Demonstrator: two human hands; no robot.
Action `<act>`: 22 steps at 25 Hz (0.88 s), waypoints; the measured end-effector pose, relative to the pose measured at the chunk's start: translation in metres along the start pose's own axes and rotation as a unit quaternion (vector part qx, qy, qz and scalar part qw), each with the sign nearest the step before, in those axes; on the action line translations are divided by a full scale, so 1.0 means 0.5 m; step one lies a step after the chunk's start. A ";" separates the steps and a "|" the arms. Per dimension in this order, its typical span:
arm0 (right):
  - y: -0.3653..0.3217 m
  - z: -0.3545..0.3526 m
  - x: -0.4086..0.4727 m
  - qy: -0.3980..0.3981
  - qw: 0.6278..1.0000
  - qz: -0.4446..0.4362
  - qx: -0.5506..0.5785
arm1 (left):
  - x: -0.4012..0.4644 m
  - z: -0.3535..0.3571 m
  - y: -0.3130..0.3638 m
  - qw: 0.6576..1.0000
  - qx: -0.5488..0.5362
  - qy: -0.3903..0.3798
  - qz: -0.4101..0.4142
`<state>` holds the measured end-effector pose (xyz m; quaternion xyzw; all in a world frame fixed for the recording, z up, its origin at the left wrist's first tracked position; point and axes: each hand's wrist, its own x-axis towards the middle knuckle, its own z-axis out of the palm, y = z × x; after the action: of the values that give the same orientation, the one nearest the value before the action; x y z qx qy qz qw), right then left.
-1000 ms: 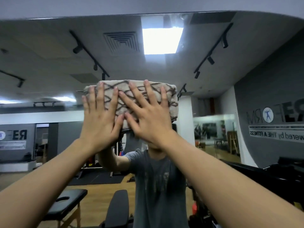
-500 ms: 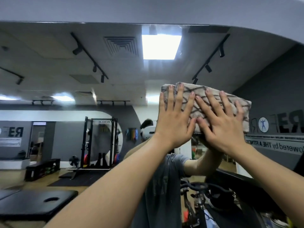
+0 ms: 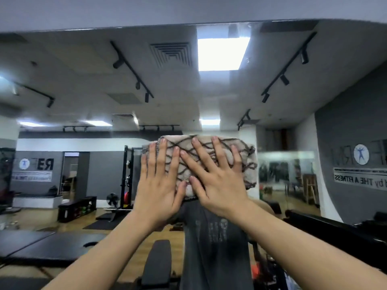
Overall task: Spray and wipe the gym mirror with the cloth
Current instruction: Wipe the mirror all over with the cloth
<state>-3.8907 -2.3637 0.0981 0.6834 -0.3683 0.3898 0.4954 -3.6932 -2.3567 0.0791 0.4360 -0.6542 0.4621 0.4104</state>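
You are bringing the cloth (image 3: 211, 162) back leftward and lower across the gym mirror (image 3: 83, 70); half a second ago it was pressed further right and higher, so the sweep is reversing and the wiping is well under way. Your left hand (image 3: 159, 185) is lying flat with fingers straight and spread, pressing the cloth's left half. Your right hand (image 3: 217, 181) is doing the same beside it, thumbs nearly touching. Reflected around you are a squat rack (image 3: 127, 176) and a bench (image 3: 157, 262); nothing is blocking the glass.
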 end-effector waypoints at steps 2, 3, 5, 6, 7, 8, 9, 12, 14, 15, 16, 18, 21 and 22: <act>-0.041 0.009 0.123 0.018 1.000 -0.016 0.009 | 0.054 -0.022 -0.106 0.999 0.022 0.006 -0.023; -0.046 0.006 0.183 0.025 0.999 -0.019 0.009 | 0.095 -0.033 -0.146 0.999 0.032 0.009 -0.033; -0.021 -0.011 0.291 0.033 0.999 -0.019 -0.004 | 0.197 -0.052 -0.197 0.998 0.040 0.018 -0.050; 0.008 -0.025 0.332 0.029 0.999 -0.012 -0.012 | 0.254 -0.060 -0.203 0.998 0.038 0.022 -0.052; 0.046 -0.041 0.367 0.023 1.000 0.000 -0.021 | 0.314 -0.068 -0.198 0.998 0.032 0.026 -0.050; 0.089 -0.058 0.391 0.014 0.999 0.017 -0.027 | 0.371 -0.074 -0.181 0.998 0.026 0.026 -0.044; 0.134 -0.076 0.404 0.003 0.999 0.038 -0.026 | 0.420 -0.080 -0.155 0.999 0.020 0.024 -0.035; 0.252 -0.111 0.379 -0.008 0.995 0.096 -0.039 | 0.506 -0.073 -0.052 1.000 0.000 0.018 0.005; 0.292 -0.116 0.319 -0.009 0.993 0.110 -0.048 | 0.494 -0.055 0.015 0.999 -0.014 0.022 0.030; 0.299 -0.112 0.282 -0.006 0.992 0.114 -0.051 | 0.471 -0.043 0.043 0.999 -0.021 0.025 0.042; 0.298 -0.104 0.246 0.002 0.992 0.115 -0.053 | 0.446 -0.030 0.062 0.998 -0.023 0.027 0.052; 0.274 -0.085 0.183 0.013 0.991 0.117 -0.057 | 0.389 -0.015 0.078 0.997 -0.028 0.029 0.062; 0.205 -0.066 0.102 0.004 0.992 0.119 -0.039 | 0.291 -0.010 0.081 0.997 -0.026 0.019 0.069; 0.175 -0.057 0.071 -0.001 0.993 0.116 -0.036 | 0.245 -0.007 0.077 0.997 -0.029 0.012 0.071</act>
<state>-3.9583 -2.3610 0.1698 0.6181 -0.4592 0.4307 0.4708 -3.7641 -2.3693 0.1855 0.3706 -0.6919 0.4763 0.3964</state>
